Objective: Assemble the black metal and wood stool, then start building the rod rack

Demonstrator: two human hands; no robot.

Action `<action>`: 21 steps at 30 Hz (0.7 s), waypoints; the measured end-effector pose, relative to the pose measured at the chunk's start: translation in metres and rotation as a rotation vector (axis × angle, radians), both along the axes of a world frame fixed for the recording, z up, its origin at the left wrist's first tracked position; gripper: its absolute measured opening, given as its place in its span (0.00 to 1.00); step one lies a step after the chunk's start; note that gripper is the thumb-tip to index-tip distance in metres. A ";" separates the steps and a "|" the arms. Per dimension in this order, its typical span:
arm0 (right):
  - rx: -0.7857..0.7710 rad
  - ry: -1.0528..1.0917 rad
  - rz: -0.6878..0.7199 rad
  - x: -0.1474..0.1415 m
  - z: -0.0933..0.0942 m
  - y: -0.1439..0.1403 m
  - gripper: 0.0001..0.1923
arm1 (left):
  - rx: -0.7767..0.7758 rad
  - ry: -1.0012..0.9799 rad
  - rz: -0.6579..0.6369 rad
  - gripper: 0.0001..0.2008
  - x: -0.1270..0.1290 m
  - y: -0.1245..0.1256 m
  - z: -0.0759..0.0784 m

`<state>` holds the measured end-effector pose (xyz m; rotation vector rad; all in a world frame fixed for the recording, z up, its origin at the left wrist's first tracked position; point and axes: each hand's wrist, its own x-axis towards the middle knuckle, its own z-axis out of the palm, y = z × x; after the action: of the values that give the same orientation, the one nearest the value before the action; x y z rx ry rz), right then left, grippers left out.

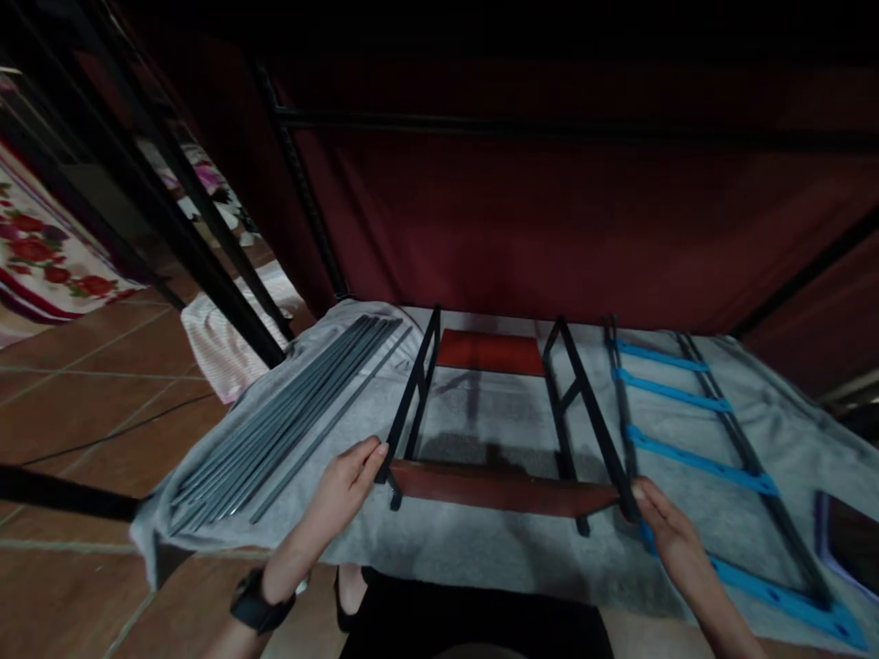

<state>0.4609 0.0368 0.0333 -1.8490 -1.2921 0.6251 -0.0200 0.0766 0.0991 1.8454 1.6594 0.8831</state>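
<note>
Dark clothing at the bottom edge, with a bare foot showing beside it, marked where the person sat, and a black wristband (pixel 255 601) circled the left forearm. From there the left hand (pixel 343 485) reached forward, its fingers curled and its thumb pressed against the near-left corner of a small rack: two black metal side frames (pixel 412 394) joined by reddish-brown wooden slats. The right hand (pixel 667 531) met the opposite corner, fingers pressed together along the foot of the right side frame (pixel 583 403). Between the two hands ran the near wooden slat (pixel 501 488), and gripping it from both ends probably kept the frames square and the slat seated. A second slat (pixel 491 352) bridged the frames farther ahead of the hands.

All of it rested on a grey fleece blanket (pixel 481 549) spread over the terracotta tiled floor (pixel 89 394), likely to cushion the parts and keep small pieces from scattering. Just left of the left hand lay a neat bundle of long grey metal rods (pixel 288 421), side by side and angled away, seemingly sorted for easy reach. Just right of the right hand lay a ladder-like frame of dark rails crossed by bright blue plastic connectors (pixel 687 458), flat on the blanket. Beyond everything hung a dark red fabric panel (pixel 549 210) on black poles.
</note>
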 end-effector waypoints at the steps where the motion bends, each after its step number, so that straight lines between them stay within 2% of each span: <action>1: -0.021 0.029 -0.027 -0.001 0.000 0.000 0.28 | -0.003 -0.015 0.004 0.21 0.001 0.000 0.000; 3: -0.040 0.065 -0.061 -0.003 0.002 -0.001 0.29 | -0.022 -0.046 -0.002 0.21 0.001 0.001 0.000; 7: -0.036 0.106 -0.011 -0.008 0.012 -0.005 0.29 | -0.076 -0.137 0.024 0.24 -0.006 0.009 -0.002; 10: -0.047 0.141 0.020 -0.007 0.021 -0.004 0.28 | -0.109 -0.267 0.090 0.25 -0.014 0.029 -0.010; 12: -0.021 0.192 0.032 -0.004 0.024 0.003 0.28 | -0.123 -0.386 0.170 0.27 -0.018 0.049 -0.021; 14: 0.023 0.256 0.025 -0.002 0.024 0.017 0.29 | -0.122 -0.461 0.263 0.30 -0.021 0.073 -0.034; 16: 0.041 0.288 -0.005 -0.003 0.020 0.036 0.28 | -0.136 -0.456 0.299 0.31 -0.020 0.099 -0.047; 18: 0.044 0.304 -0.037 -0.005 0.014 0.059 0.25 | -0.154 -0.424 0.285 0.29 -0.017 0.122 -0.057; 21: 0.062 0.394 -0.043 -0.012 0.002 0.097 0.21 | -0.140 -0.375 0.257 0.24 -0.010 0.152 -0.063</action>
<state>0.4493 0.1335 0.0357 -1.5986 -0.9968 0.8654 -0.0296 0.2286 0.0361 1.2968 1.6857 1.1101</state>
